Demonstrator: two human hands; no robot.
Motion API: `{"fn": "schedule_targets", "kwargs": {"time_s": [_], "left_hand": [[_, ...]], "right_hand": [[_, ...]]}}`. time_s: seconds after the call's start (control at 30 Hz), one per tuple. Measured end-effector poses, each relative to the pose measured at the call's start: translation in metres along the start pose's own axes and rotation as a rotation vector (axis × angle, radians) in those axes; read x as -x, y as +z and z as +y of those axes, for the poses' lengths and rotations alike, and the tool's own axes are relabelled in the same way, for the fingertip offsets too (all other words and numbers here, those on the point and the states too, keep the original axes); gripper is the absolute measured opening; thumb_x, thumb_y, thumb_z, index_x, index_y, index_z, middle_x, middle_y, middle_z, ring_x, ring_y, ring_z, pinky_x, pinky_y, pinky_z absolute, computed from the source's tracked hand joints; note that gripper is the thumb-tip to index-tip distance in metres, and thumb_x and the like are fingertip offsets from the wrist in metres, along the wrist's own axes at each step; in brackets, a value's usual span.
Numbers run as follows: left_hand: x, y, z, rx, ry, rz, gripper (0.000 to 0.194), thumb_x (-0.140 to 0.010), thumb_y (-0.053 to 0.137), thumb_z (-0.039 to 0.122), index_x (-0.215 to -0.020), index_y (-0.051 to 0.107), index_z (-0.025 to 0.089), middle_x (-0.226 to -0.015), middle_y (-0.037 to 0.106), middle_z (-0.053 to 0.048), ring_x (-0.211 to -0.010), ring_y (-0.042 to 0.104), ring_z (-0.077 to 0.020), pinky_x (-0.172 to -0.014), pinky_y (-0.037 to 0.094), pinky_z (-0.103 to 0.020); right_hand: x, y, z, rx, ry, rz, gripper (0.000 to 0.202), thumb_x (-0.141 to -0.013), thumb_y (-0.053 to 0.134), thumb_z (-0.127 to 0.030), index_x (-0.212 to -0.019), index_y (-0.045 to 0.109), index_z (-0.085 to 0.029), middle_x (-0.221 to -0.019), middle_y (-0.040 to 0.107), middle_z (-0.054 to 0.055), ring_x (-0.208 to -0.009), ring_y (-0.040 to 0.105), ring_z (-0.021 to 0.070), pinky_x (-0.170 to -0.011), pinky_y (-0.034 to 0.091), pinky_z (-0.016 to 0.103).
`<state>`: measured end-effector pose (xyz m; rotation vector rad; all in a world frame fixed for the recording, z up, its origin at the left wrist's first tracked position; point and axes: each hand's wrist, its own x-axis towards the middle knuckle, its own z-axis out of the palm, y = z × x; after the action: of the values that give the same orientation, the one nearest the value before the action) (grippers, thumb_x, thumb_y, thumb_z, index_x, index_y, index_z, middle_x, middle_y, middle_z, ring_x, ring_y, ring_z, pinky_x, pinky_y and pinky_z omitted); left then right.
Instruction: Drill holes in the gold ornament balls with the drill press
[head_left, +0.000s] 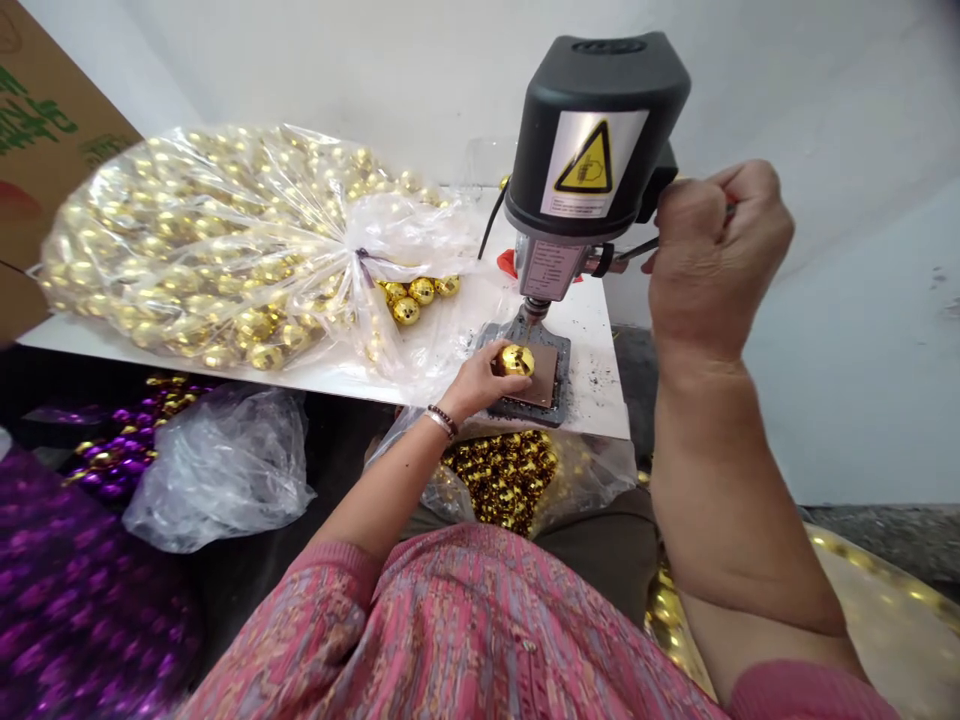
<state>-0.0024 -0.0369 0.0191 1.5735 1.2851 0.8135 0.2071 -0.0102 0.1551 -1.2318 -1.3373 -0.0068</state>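
Observation:
My left hand [484,383] is closed round a shiny gold ball [517,360], fingers and thumb on its sides. The ball rests over a brown block [541,380] on the dark base [559,412] of a small drill press [600,120]. Right above the ball is the drill chuck [535,309], its thin bit pointing down; whether the bit touches the ball I cannot tell. On the right, my right hand [716,265] is wrapped in a fist round the press's lever, whose metal rod [641,249] shows beside the fingers.
A big tied clear bag of gold balls [202,250] covers the left of the white table [600,345]. Several loose gold balls [406,311] lie by its knot. At my lap an open bag holds gold balls [510,475]. Crumpled plastic [225,470] and purple balls [82,590] are lower left.

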Motion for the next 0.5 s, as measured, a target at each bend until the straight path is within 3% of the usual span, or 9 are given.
{"fn": "schedule_targets", "kwargs": {"time_s": [0.1,0.17,0.23,0.33,0.4,0.43,0.5], "left_hand": [[0.018,-0.010,-0.002,-0.001,0.029,-0.221,0.065,-0.069,0.101,0.025,-0.130,0.078,0.018,-0.106,0.079,-0.006,-0.087,0.070,-0.0194,-0.084,0.056,-0.031],[0.021,-0.019,-0.004,-0.020,0.038,-0.245,0.069,-0.071,0.102,0.029,-0.135,0.078,0.018,-0.113,0.080,-0.008,-0.082,0.068,-0.0175,-0.081,0.056,-0.031],[0.013,-0.033,-0.006,-0.062,0.030,-0.085,0.060,-0.081,0.096,0.031,-0.137,0.078,0.018,-0.121,0.080,-0.011,-0.085,0.069,-0.0179,-0.085,0.057,-0.032],[-0.017,-0.066,-0.013,-0.183,-0.044,0.317,0.041,-0.099,0.075,0.025,-0.138,0.078,0.017,-0.131,0.080,-0.015,-0.107,0.074,-0.0250,-0.102,0.058,-0.037],[-0.041,-0.091,-0.020,-0.280,-0.139,0.537,0.047,-0.099,0.064,0.013,-0.144,0.074,0.016,-0.141,0.077,-0.017,-0.124,0.074,-0.0313,-0.110,0.057,-0.042],[-0.052,-0.104,-0.025,-0.333,-0.174,0.607,0.052,-0.097,0.063,0.008,-0.147,0.072,0.016,-0.146,0.074,-0.019,-0.132,0.071,-0.0337,-0.115,0.055,-0.043],[-0.069,-0.126,-0.035,-0.436,-0.225,0.637,0.054,-0.095,0.063,0.006,-0.148,0.069,0.014,-0.150,0.072,-0.022,-0.142,0.067,-0.0368,-0.119,0.052,-0.045]], "right_hand": [[0.000,-0.001,0.004,-0.031,-0.011,-0.006,0.020,-0.104,0.052,-0.028,-0.087,0.049,-0.019,-0.075,0.045,-0.007,-0.064,0.042,0.0041,-0.072,0.042,0.026],[0.004,-0.001,0.002,-0.052,-0.007,0.017,0.016,-0.101,0.055,-0.026,-0.087,0.050,-0.020,-0.077,0.050,-0.006,-0.065,0.044,0.0051,-0.072,0.043,0.027],[0.007,-0.001,-0.002,-0.071,0.022,0.031,0.016,-0.097,0.058,-0.023,-0.085,0.048,-0.021,-0.080,0.056,-0.004,-0.067,0.046,0.0060,-0.072,0.044,0.028],[0.011,-0.002,-0.008,-0.089,0.047,0.043,0.020,-0.094,0.061,-0.021,-0.082,0.045,-0.021,-0.082,0.059,-0.003,-0.069,0.051,0.0069,-0.073,0.044,0.029],[0.014,-0.005,-0.010,-0.066,0.029,0.044,0.020,-0.096,0.061,-0.024,-0.083,0.045,-0.021,-0.078,0.053,-0.005,-0.070,0.052,0.0065,-0.072,0.042,0.028],[0.016,-0.006,-0.011,-0.045,0.015,0.038,0.020,-0.098,0.060,-0.027,-0.084,0.046,-0.021,-0.077,0.049,-0.006,-0.070,0.053,0.0061,-0.071,0.041,0.027],[0.019,-0.008,-0.012,-0.001,-0.009,0.019,0.023,-0.103,0.056,-0.034,-0.087,0.047,-0.021,-0.075,0.043,-0.007,-0.068,0.052,0.0049,-0.070,0.039,0.026]]}}
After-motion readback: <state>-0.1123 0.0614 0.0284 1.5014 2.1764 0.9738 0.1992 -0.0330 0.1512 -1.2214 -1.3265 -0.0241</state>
